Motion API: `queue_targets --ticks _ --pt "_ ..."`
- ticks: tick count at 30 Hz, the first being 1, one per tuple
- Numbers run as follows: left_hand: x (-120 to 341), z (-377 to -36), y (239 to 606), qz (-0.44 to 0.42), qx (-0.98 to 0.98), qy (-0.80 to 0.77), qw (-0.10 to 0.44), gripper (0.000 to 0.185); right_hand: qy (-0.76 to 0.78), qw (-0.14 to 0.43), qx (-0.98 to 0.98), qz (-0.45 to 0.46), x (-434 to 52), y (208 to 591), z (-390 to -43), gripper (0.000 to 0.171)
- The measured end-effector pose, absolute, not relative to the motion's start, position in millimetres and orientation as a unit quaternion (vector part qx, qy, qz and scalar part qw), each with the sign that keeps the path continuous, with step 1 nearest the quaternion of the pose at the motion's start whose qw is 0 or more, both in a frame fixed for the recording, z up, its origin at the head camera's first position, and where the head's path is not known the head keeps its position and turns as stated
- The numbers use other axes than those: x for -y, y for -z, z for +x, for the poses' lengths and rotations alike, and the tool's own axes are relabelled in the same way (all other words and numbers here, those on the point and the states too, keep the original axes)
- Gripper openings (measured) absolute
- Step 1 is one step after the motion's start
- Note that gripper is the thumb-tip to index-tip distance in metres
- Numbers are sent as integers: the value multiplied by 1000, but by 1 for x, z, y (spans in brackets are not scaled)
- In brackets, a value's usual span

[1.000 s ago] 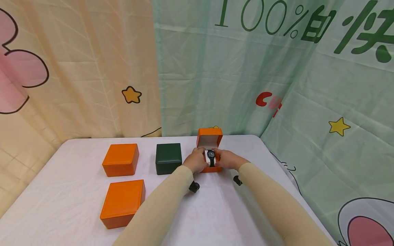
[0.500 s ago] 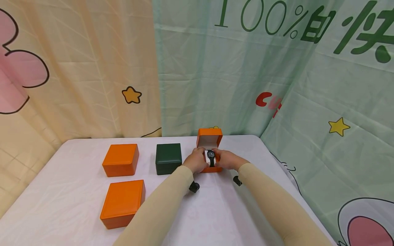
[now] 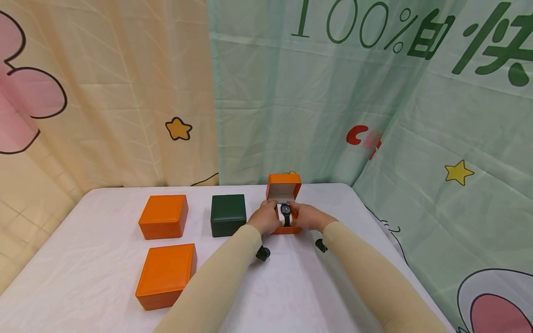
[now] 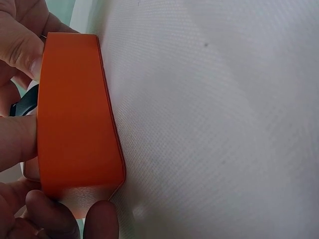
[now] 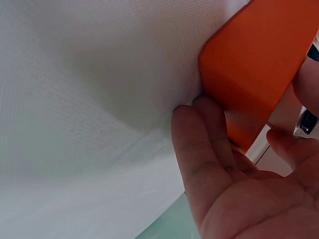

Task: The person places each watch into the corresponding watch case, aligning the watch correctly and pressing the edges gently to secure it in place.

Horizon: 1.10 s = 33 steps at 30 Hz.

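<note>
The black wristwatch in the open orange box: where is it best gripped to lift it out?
Probably by the white cushion's two sides, from above. The black wristwatch is strapped around the cushion in the open orange box; its upright lid blocks the rear. The left hand and right hand flank it.

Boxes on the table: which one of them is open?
The orange box at the back right, between the left hand and right hand. Its lid stands up and a black watch shows inside; the other two orange boxes and the green box are shut.
</note>
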<state>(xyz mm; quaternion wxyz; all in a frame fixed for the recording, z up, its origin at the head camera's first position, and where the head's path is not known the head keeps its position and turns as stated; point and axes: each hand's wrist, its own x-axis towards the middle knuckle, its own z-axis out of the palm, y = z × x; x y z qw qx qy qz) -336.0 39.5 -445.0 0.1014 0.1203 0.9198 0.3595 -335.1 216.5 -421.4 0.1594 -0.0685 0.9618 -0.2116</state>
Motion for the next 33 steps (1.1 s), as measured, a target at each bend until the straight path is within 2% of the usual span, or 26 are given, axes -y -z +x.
queue_targets --ticks 33 --pt "-38 -335 442 126 -916 -366 104 76 221 164 -959 -61 -218 422 -336 80"
